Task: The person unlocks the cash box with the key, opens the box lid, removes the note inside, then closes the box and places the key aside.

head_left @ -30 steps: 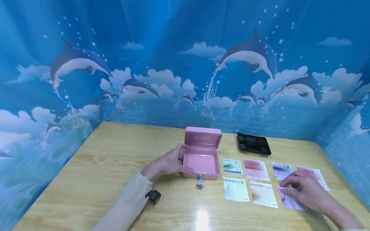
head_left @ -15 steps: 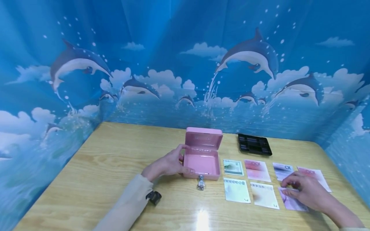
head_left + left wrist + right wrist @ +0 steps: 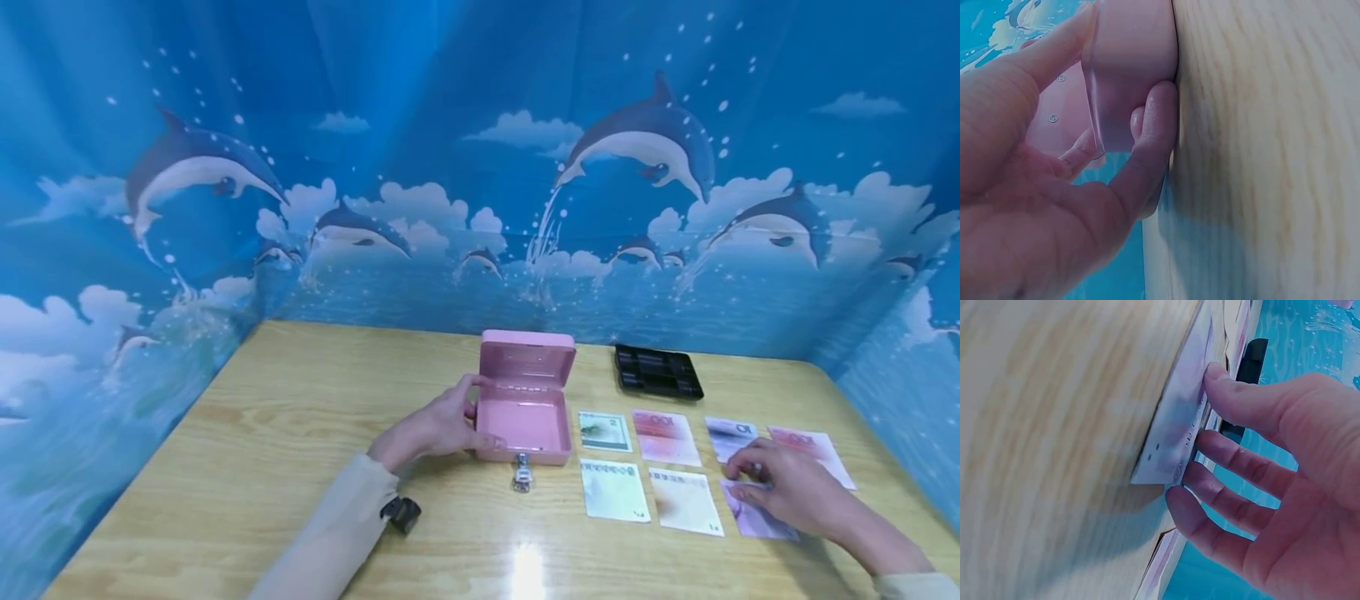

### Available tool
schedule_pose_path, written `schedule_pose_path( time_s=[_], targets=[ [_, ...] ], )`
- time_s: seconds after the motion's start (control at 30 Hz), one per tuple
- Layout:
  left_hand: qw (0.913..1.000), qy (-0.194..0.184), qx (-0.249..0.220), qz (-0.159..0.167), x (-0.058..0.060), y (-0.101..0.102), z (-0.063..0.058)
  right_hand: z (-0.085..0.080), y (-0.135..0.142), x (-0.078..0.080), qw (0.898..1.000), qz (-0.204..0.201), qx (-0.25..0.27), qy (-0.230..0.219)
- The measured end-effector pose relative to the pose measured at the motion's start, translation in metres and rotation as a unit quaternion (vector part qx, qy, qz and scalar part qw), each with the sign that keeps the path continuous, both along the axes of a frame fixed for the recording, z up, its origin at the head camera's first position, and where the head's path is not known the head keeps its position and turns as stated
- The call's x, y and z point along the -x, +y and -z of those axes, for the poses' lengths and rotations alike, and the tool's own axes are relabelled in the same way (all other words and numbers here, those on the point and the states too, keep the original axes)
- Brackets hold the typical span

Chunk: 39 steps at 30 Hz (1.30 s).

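A small pink cash box [image 3: 522,426] stands with its lid raised and its inside bare. My left hand [image 3: 446,421] grips its left wall, thumb at the front corner, fingers along the side; in the left wrist view the fingers [image 3: 1154,119] press low on the wall, close to the table. My right hand [image 3: 787,487] is over a purple banknote [image 3: 757,515] lying on the table. In the right wrist view, the thumb rests at the face of that banknote [image 3: 1175,419], and the other fingers [image 3: 1222,450], loosely bent and spread apart, reach its edge.
Two rows of banknotes lie right of the box, among them a green one [image 3: 604,432], a red one [image 3: 666,438] and a pale one [image 3: 615,490]. A black compartment tray [image 3: 658,372] sits behind them. A blue dolphin curtain [image 3: 420,167] hangs behind the table.
The head view has shifted very slightly. Both hands stay at the same places, the left on the box and the right at the purple banknote.
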<state>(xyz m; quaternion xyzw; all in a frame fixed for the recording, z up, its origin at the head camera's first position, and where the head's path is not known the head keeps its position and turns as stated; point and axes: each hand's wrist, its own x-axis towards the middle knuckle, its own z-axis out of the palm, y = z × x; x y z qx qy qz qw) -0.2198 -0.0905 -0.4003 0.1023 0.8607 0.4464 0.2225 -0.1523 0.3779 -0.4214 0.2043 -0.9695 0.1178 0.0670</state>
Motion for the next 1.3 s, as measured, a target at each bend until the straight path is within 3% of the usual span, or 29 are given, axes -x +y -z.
schedule_pose_path(
  time_s=[0.63,0.93,1.13,1.3],
  targets=[
    [0.9994,0.004,-0.031,0.013,-0.002,-0.002,-0.001,-0.007,0.0,0.002,1.0,0.018,-0.01,-0.019],
    [0.9996,0.003,-0.014,0.023,-0.003,-0.002,-0.001,0.007,0.007,0.001,0.997,-0.051,0.032,0.047],
    [0.9993,0.012,-0.014,0.033,-0.003,-0.003,-0.002,0.005,0.011,0.005,0.992,-0.094,0.05,0.067],
    [0.9992,0.013,-0.014,0.035,-0.003,-0.003,-0.003,-0.005,0.01,0.007,0.994,-0.065,0.04,0.073]
  ],
)
